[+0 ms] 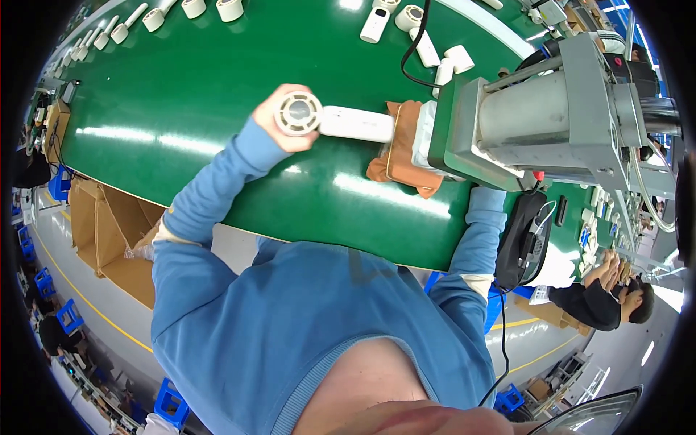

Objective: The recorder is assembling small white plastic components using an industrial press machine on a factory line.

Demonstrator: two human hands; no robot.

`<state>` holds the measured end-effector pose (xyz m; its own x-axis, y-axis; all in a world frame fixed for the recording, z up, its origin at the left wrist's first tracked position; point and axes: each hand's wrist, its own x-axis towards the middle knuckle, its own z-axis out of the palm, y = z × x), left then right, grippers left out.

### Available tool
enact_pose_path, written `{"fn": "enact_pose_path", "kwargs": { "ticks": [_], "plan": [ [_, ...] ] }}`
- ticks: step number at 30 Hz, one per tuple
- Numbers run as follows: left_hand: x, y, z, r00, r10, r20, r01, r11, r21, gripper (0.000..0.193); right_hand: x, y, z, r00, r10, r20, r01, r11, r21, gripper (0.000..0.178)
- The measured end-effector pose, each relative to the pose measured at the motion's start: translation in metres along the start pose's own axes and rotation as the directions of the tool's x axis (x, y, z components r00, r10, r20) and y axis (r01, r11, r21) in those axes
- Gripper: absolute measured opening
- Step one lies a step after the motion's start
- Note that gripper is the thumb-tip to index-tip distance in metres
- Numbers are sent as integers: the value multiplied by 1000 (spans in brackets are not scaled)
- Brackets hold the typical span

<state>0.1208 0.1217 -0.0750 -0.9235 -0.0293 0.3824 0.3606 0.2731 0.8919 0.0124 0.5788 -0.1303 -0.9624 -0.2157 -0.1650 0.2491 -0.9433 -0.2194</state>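
Observation:
My left hand (pixel 279 123) is closed round the round, vented head of a white hair dryer (pixel 359 124). Its flat handle points right, with the tip at a brown pad (pixel 406 156) bound with a band. Beside the pad, a whitish wrapped piece (pixel 424 134) sits against the green plate of a grey press (pixel 525 109). My right sleeve (pixel 484 217) reaches up to the near side of that press, which hides the right hand and whatever it touches.
More white dryers (pixel 375 24) lie along the far side of the green table (pixel 181 101), several in a row at far left. A black cable (pixel 409 61) hangs by the press. A black bag (pixel 523 239) is right of my arm; a cardboard box (pixel 109 225) stands lower left. Another person (pixel 602 297) works at right.

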Motion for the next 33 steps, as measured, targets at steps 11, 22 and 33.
{"fn": "enact_pose_path", "kwargs": {
  "ticks": [11, 22, 33],
  "plan": [
    [9, -25, 78, 975, 28, 219, 2, 991, -133, 60, 1, -35, -79, 988, -95, 123, 96, 995, -3, 70],
    [49, -19, 57, 861, 148, 488, -25, 968, -249, 50, -20, -30, -65, 999, 15, -29, -12, 993, 119, 71],
    [195, -166, -32, 734, -105, -672, 169, 985, 31, 61, -30, -46, -97, 977, -212, -30, 206, 968, -143, 67]
  ]
}}
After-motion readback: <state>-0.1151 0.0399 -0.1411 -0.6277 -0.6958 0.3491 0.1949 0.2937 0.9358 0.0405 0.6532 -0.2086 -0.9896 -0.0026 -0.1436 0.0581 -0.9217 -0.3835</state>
